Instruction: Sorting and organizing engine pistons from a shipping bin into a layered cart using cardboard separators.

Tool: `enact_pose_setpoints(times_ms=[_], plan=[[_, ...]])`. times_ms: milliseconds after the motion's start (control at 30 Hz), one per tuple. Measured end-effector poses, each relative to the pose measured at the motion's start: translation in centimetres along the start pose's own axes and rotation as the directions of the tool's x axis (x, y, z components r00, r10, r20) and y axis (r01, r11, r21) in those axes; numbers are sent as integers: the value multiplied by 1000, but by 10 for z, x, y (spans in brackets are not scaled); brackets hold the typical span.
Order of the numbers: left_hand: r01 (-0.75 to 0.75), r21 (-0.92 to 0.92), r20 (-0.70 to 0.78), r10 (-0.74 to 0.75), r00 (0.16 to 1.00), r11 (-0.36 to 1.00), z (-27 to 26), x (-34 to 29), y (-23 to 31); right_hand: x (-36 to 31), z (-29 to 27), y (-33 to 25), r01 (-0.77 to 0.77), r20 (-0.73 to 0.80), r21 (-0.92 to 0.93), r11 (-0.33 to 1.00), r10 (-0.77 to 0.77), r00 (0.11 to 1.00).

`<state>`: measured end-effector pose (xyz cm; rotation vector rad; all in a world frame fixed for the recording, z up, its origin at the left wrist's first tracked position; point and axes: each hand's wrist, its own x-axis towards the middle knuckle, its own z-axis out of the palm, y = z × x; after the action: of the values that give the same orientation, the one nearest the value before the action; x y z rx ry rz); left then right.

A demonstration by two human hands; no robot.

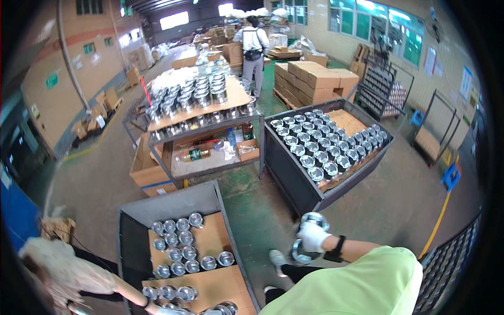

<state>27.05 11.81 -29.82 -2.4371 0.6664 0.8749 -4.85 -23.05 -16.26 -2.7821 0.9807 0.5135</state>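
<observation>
My right hand (pixel 314 238), in a white glove with a black band at the wrist, is closed on shiny round metal parts. One metal part (pixel 315 219) shows above the glove and another (pixel 300 254) below it, both a little blurred. They are held over the floor, between the left bin (pixel 226 220) and the right bin (pixel 321 198). A lime-green sleeve (pixel 357 283) covers my upper arm. My left hand is out of sight. Similar silver parts (pixel 186 237) stand on cardboard in the left bin, and rows of dark-sided ones (pixel 320 139) fill much of the right bin.
At lower left a co-worker's arm (pixel 128 291) reaches into the left bin. A metal table (pixel 210 167) carries more silver parts. Stacked cartons (pixel 315 79), a loaded rack (pixel 379 86), a trolley (pixel 433 136) and blue stools (pixel 450 177) stand farther right. Another person (pixel 253 50) stands beyond the table.
</observation>
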Motion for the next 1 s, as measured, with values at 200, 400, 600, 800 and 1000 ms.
enact_pose_setpoints(times_ms=[200, 400, 600, 800, 1000], plan=[[-128, 95, -243, 147, 959, 987, -76, -24, 28, -173, 61, 100, -549, 99, 40, 835, 543, 834], [-329, 320, -341, 432, 835, 888, -144, -47, 118, -283, 130, 165, -834, 246, 121, 539, 797, 551], [-534, 414, -287, 662, 692, 738, -123, -84, 252, -352, 173, 234, -882, 300, 249, 401, 834, 464], [-813, 249, -393, 822, 412, 526, -178, -174, 443, -383, 184, 342, -877, 226, 328, 350, 873, 433], [-859, 245, -375, 861, 344, 450, -233, -236, 619, -385, 153, 453, -894, 122, 327, 306, 924, 361]])
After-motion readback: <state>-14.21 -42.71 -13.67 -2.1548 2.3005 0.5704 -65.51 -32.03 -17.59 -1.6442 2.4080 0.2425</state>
